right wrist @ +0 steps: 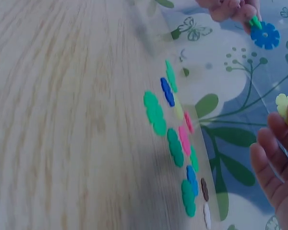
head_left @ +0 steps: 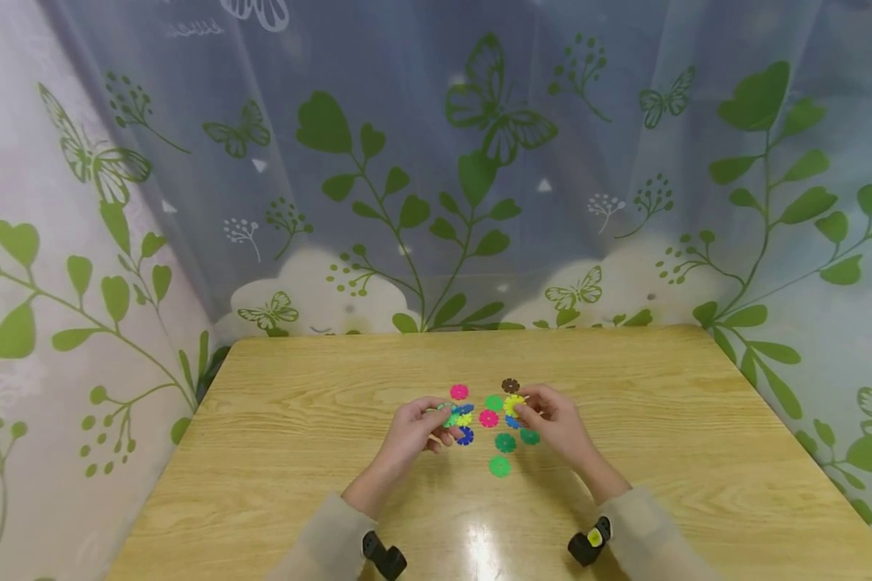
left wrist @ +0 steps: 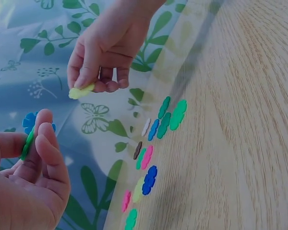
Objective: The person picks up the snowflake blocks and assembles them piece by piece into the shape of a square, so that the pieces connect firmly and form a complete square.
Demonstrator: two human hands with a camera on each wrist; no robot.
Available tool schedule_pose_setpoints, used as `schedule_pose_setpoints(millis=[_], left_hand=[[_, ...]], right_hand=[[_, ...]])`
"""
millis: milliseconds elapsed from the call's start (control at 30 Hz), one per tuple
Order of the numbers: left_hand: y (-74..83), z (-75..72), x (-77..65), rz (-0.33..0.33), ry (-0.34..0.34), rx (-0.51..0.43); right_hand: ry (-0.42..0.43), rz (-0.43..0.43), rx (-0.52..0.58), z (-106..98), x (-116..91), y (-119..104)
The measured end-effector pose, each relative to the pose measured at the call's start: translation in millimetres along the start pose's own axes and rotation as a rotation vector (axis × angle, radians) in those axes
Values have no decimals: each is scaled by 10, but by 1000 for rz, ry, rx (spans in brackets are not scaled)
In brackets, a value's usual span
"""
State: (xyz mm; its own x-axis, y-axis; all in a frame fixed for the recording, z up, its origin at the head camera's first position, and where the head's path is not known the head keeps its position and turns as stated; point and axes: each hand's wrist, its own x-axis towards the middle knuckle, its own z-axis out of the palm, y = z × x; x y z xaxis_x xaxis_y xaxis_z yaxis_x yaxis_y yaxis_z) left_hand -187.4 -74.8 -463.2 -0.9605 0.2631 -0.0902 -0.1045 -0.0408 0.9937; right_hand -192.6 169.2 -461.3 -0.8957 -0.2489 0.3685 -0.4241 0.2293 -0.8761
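Observation:
My left hand pinches a green notched plastic disc between thumb and fingers. A blue notched disc is joined to it, standing across the green one. Opposite, my right hand holds a yellow notched disc between thumb and fingertips. Both hands are raised above the wooden table, apart from each other. Below and between them lie loose discs, among them a pink disc, a dark blue disc and a dark green disc.
On the wooden table a brown disc, another pink disc and a bright green disc also lie flat. The right wrist view shows a white disc. A leaf-patterned curtain hangs behind the table.

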Motion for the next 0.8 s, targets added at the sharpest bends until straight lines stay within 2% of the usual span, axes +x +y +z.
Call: schedule_pose_setpoints(millis=[233,400,533,800], left_hand=[[10,-6,7,-10,-11,-19],[17,-4,2,-15,0,-18],[7,3,0,-9,8,-17],[-18,13,10,8,0,-11]], right_hand=[[-3,29,72,103,29,114],[-11,8,89,177,32,-75],[11,36,101,249,42,-223],[79,94,159,358,79,-240]])
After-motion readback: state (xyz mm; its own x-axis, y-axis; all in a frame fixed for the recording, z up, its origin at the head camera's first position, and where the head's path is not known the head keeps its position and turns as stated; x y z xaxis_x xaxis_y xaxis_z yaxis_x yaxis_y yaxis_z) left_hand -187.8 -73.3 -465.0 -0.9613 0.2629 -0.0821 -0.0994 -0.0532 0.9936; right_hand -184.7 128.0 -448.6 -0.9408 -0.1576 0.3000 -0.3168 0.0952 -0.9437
